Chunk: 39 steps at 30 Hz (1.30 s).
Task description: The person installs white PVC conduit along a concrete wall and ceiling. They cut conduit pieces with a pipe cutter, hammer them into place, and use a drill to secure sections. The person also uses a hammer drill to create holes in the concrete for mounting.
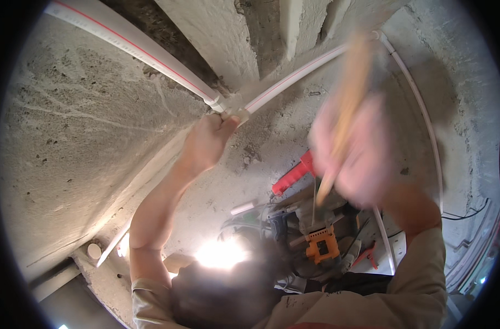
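Observation:
My left hand (209, 140) is closed at the corner where two white pipes meet, its thumb and fingers against a small pale pipe fitting (236, 105). From there one white pipe with a red stripe (140, 55) runs to the upper left. The other striped white pipe (294, 77) runs to the upper right. My right hand (359, 148), blurred by motion, is wrapped round a wooden tool handle (351, 93), which is tilted with its upper end away from me. The tool's far end is too smeared to make out.
A rough concrete wall (91, 109) fills the left. Another white pipe (420, 104) comes down at the right. Below lie a red-handled tool (294, 174), an orange-yellow tool part (322, 245), a short white pipe piece (243, 208) and cables. A bright lamp (221, 253) glares near the bottom.

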### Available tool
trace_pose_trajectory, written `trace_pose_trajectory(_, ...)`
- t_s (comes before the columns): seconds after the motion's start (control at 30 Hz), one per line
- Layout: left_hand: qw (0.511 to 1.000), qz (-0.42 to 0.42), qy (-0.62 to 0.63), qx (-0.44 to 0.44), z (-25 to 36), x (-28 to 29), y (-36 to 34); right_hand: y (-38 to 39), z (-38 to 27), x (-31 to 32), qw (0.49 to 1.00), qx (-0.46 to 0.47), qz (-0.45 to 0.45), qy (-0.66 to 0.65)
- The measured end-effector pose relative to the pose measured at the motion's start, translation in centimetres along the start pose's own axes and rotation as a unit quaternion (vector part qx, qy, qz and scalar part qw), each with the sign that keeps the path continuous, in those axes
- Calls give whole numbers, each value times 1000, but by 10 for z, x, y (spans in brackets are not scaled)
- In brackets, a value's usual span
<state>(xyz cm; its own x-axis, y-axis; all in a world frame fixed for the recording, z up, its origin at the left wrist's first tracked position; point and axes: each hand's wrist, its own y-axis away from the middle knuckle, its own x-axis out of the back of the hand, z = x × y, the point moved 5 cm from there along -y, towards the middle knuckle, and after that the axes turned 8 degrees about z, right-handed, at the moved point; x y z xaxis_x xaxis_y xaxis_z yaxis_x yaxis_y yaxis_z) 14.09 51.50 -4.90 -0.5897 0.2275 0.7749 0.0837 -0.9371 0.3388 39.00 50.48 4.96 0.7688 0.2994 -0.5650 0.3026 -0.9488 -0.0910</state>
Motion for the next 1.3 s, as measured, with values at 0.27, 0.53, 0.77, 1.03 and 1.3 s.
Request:
trace_pose_trajectory(0.27,999,-8,-29,19,-11,2,-14,149,128,-17,815,-306,-306,385)
trace_pose_trajectory(0.53,999,0,-31,37,-5,3,-12,-64,90,42,573,365,-118,724)
trace_pose_trajectory(0.77,985,142,-47,-82,-17,-5,11,-118,121,83,589,211,-271,732)
trace_pose_trajectory(1.03,917,250,-150,-273,-28,-14,9,-121,116,80,609,230,-274,708)
trace_pose_trajectory(1.3,960,183,-76,-195,-22,-13,5,-118,113,80,602,260,-274,703)
